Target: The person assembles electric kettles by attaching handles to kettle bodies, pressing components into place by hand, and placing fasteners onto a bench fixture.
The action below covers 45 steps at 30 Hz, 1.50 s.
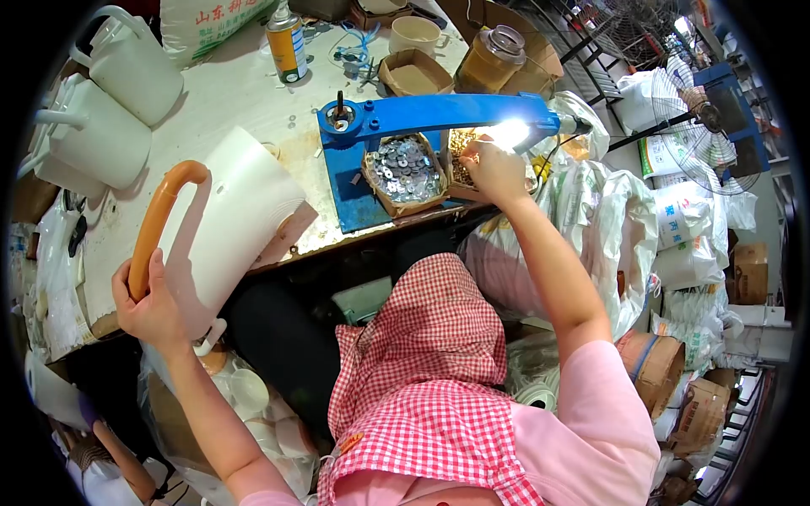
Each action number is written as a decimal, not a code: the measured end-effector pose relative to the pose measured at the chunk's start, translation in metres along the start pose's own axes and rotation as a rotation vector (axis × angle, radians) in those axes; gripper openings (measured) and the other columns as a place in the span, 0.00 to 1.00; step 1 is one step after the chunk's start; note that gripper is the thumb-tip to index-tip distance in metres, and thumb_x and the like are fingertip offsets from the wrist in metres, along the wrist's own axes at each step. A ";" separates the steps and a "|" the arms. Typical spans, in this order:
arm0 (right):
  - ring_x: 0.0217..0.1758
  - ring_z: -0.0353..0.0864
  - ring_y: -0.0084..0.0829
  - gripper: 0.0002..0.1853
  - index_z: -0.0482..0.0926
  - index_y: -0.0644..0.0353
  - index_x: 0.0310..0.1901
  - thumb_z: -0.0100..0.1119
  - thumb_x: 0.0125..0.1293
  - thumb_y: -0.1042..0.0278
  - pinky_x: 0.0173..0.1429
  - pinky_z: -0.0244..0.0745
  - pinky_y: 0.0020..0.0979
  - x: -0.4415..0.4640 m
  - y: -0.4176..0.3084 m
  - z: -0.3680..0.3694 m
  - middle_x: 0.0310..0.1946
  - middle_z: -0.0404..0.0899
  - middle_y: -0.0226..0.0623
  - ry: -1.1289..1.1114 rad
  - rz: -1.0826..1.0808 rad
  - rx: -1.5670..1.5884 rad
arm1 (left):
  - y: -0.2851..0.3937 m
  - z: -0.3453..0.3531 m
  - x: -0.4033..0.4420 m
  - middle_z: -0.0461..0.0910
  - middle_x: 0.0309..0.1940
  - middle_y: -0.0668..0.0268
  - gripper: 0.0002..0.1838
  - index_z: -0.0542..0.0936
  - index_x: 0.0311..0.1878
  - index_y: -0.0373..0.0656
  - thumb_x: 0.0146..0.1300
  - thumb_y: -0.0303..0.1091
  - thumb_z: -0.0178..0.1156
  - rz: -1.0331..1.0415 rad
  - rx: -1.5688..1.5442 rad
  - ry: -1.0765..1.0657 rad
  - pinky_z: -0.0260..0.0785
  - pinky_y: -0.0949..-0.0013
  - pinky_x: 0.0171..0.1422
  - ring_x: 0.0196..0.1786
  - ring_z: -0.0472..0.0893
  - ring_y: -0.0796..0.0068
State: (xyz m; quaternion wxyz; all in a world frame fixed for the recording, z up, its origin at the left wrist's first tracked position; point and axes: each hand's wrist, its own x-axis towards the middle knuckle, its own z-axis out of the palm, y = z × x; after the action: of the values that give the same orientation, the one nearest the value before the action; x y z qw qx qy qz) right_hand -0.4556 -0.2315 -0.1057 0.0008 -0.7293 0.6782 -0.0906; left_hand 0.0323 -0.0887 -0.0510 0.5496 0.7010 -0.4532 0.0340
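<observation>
My left hand (152, 305) is wrapped round the lower end of a curved orange handle (167, 198) on a white plastic can (243, 196). The can lies tilted at the table's front edge. My right hand (496, 171) reaches into a cardboard box of small brass-coloured pieces (461, 145), under the bright lamp of a blue metal arm (447, 112). Its fingers are bent together, and what they pinch is too small to make out. Beside that box stands another cardboard box, filled with grey metal washers (407, 169).
White cans (135, 72) crowd the table's left end. Behind the blue arm are a spray can (286, 46), a small cardboard tray (415, 74) and a jar (494, 57). White sacks (582, 219) and a fan (704, 126) stand on the right. Another person's arm (122, 460) shows at lower left.
</observation>
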 end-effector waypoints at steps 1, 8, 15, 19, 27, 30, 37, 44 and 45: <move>0.40 0.88 0.43 0.09 0.88 0.47 0.38 0.64 0.63 0.55 0.45 0.81 0.45 -0.002 -0.001 0.003 0.35 0.88 0.39 0.031 0.004 0.012 | 0.000 -0.001 0.000 0.83 0.35 0.67 0.16 0.81 0.45 0.35 0.61 0.33 0.76 0.008 0.000 -0.007 0.73 0.77 0.42 0.35 0.79 0.81; 0.38 0.88 0.42 0.07 0.86 0.57 0.35 0.65 0.55 0.66 0.45 0.81 0.40 -0.004 -0.002 -0.004 0.34 0.87 0.43 0.215 -0.095 0.397 | 0.006 -0.002 -0.002 0.81 0.34 0.70 0.16 0.81 0.45 0.35 0.61 0.32 0.76 0.008 -0.010 -0.010 0.71 0.78 0.41 0.35 0.77 0.82; 0.36 0.82 0.16 0.03 0.84 0.65 0.37 0.67 0.63 0.76 0.41 0.77 0.20 0.012 -0.103 -0.105 0.35 0.87 0.30 0.043 -0.217 1.176 | 0.011 0.000 -0.002 0.80 0.30 0.69 0.16 0.81 0.43 0.36 0.60 0.34 0.77 0.091 0.022 0.008 0.70 0.78 0.38 0.31 0.76 0.81; 0.39 0.85 0.18 0.08 0.87 0.65 0.44 0.67 0.69 0.71 0.44 0.80 0.22 0.054 -0.139 -0.094 0.37 0.89 0.33 0.010 -0.345 1.252 | 0.012 -0.004 -0.003 0.80 0.30 0.68 0.17 0.80 0.43 0.36 0.59 0.35 0.78 0.061 0.014 -0.014 0.70 0.77 0.36 0.30 0.76 0.81; 0.44 0.87 0.20 0.07 0.87 0.65 0.44 0.64 0.71 0.71 0.48 0.82 0.25 0.062 -0.152 -0.088 0.40 0.90 0.34 -0.140 -0.348 1.257 | 0.009 -0.003 -0.003 0.80 0.29 0.67 0.19 0.80 0.43 0.36 0.58 0.36 0.79 0.136 0.018 0.004 0.69 0.77 0.35 0.29 0.75 0.80; 0.44 0.87 0.20 0.07 0.87 0.65 0.45 0.64 0.71 0.72 0.47 0.82 0.24 0.064 -0.150 -0.085 0.40 0.90 0.34 -0.124 -0.396 1.238 | 0.007 -0.006 -0.003 0.80 0.29 0.68 0.19 0.80 0.43 0.36 0.58 0.36 0.79 0.133 0.024 -0.003 0.68 0.78 0.35 0.28 0.74 0.81; 0.41 0.87 0.19 0.08 0.86 0.65 0.45 0.67 0.69 0.69 0.42 0.83 0.22 0.066 -0.151 -0.077 0.37 0.90 0.34 -0.056 -0.396 1.170 | 0.009 -0.006 -0.006 0.81 0.33 0.69 0.15 0.81 0.44 0.36 0.61 0.32 0.76 0.121 0.056 -0.024 0.71 0.78 0.41 0.34 0.77 0.82; 0.41 0.87 0.19 0.08 0.87 0.64 0.45 0.67 0.70 0.69 0.41 0.84 0.23 0.061 -0.156 -0.073 0.38 0.90 0.34 -0.056 -0.343 1.303 | 0.006 -0.006 -0.007 0.82 0.35 0.69 0.14 0.81 0.45 0.36 0.62 0.31 0.75 0.064 0.038 -0.036 0.72 0.78 0.43 0.35 0.78 0.82; 0.41 0.87 0.19 0.08 0.86 0.64 0.46 0.66 0.70 0.69 0.41 0.84 0.23 0.061 -0.156 -0.073 0.39 0.90 0.34 -0.058 -0.355 1.302 | 0.006 -0.006 -0.007 0.82 0.35 0.69 0.14 0.81 0.45 0.36 0.62 0.31 0.75 0.073 0.031 -0.029 0.72 0.78 0.43 0.36 0.78 0.82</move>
State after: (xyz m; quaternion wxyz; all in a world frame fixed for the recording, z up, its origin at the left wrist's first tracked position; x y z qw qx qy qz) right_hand -0.3068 -0.2704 -0.0061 0.4434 -0.6824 0.3550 -0.4601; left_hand 0.0271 -0.0798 -0.0481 0.5304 0.6928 -0.4858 0.0510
